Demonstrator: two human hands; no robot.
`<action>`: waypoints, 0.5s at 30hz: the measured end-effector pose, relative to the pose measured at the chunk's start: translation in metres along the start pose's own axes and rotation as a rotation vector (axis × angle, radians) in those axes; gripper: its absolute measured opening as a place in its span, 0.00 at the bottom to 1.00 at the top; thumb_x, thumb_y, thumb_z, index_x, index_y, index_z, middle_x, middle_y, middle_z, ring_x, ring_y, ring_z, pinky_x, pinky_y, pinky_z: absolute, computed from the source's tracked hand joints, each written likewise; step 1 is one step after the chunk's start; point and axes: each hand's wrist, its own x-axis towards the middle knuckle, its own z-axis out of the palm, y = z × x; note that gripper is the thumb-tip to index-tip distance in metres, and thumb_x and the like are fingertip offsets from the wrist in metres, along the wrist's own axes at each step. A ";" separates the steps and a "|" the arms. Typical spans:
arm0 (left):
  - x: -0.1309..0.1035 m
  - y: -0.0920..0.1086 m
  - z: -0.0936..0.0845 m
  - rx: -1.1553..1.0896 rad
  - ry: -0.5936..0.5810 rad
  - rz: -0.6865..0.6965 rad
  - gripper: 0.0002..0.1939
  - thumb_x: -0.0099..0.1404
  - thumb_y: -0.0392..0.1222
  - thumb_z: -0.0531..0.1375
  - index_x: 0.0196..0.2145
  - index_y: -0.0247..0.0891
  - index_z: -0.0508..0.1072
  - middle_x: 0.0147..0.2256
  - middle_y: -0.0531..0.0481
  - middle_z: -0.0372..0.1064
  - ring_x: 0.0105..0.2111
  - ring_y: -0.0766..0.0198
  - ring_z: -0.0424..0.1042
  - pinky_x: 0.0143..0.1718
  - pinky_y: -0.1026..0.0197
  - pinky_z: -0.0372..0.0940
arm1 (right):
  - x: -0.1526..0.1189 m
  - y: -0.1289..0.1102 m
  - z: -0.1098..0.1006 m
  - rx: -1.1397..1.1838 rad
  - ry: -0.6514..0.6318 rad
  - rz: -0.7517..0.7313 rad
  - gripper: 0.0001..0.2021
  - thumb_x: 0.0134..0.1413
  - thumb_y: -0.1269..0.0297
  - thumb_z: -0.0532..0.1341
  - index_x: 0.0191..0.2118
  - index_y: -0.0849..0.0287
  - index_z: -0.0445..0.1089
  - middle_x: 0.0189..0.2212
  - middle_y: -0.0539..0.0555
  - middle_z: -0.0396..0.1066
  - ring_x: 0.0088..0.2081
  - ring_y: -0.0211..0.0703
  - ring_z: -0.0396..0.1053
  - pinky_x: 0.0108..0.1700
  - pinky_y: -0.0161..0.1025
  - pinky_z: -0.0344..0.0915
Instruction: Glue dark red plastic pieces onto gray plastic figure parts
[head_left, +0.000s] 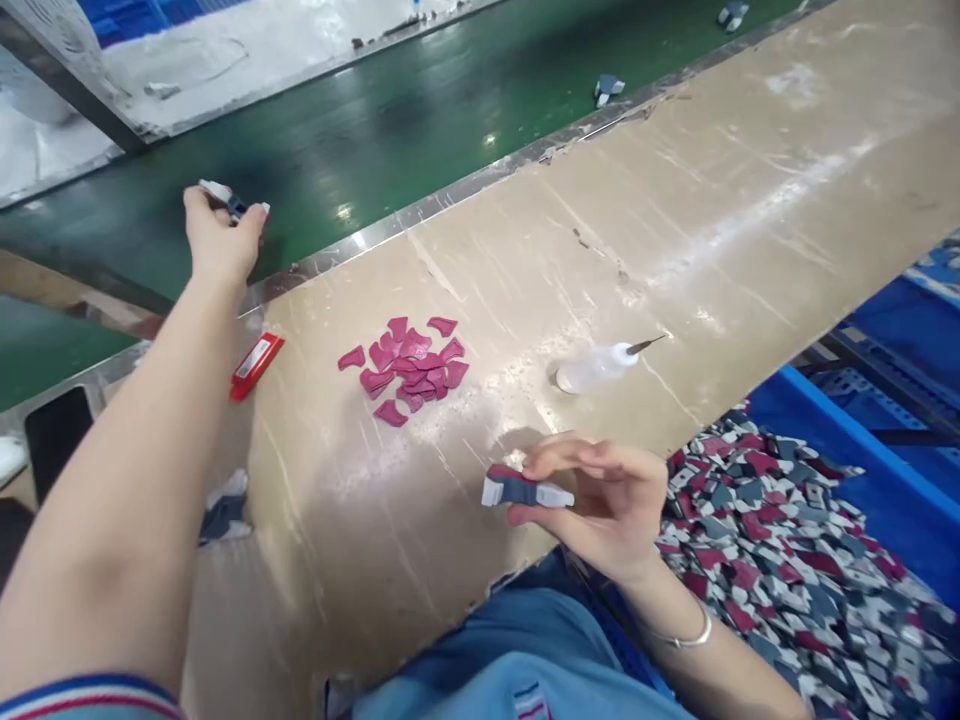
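Observation:
My left hand (223, 238) reaches over the green conveyor belt, its fingers closed round a small grey-and-white moulded piece (225, 200). Over the near part of the bench, my right hand (600, 490) pinches a similar piece (517, 488), dark grey with white ends and a maroon face on top. Between the hands lies a loose pile of maroon cut pieces (416, 365). A translucent squeeze bottle with a thin needle tip (596, 368) rests on its side beyond my right hand.
The green conveyor belt (420, 110) runs along the bench's far side, carrying grey-and-white pieces (608, 88). A blue crate (862, 450) at right holds many finished-looking pieces. A red tube (256, 366), a phone (58, 435) and a metal frame post (75, 75) are at left.

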 end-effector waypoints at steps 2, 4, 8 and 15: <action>-0.031 -0.001 -0.018 -0.056 -0.004 -0.017 0.28 0.77 0.29 0.64 0.66 0.36 0.53 0.43 0.62 0.78 0.39 0.73 0.72 0.59 0.58 0.71 | 0.000 -0.002 0.003 -0.011 -0.016 -0.043 0.37 0.54 0.76 0.79 0.65 0.45 0.68 0.35 0.49 0.84 0.33 0.46 0.83 0.38 0.43 0.84; -0.073 -0.003 -0.040 -0.155 -0.067 -0.011 0.31 0.74 0.32 0.69 0.65 0.37 0.57 0.34 0.63 0.76 0.34 0.71 0.72 0.53 0.60 0.71 | 0.000 -0.005 0.007 -0.037 -0.026 -0.092 0.37 0.54 0.76 0.79 0.65 0.46 0.69 0.34 0.49 0.85 0.32 0.47 0.83 0.36 0.43 0.84; -0.165 -0.008 -0.087 -0.320 -0.254 -0.053 0.31 0.59 0.48 0.81 0.53 0.36 0.73 0.32 0.56 0.78 0.34 0.66 0.74 0.45 0.61 0.68 | -0.004 -0.013 0.013 -0.133 -0.056 -0.157 0.29 0.58 0.75 0.76 0.61 0.50 0.71 0.34 0.50 0.85 0.34 0.48 0.83 0.34 0.43 0.83; -0.283 -0.043 -0.117 -0.484 -0.323 -0.312 0.40 0.53 0.49 0.81 0.58 0.45 0.70 0.36 0.50 0.83 0.37 0.58 0.80 0.38 0.59 0.72 | -0.014 -0.003 -0.006 -0.488 -0.175 -0.224 0.12 0.64 0.73 0.72 0.48 0.49 0.75 0.34 0.49 0.84 0.36 0.47 0.83 0.38 0.43 0.82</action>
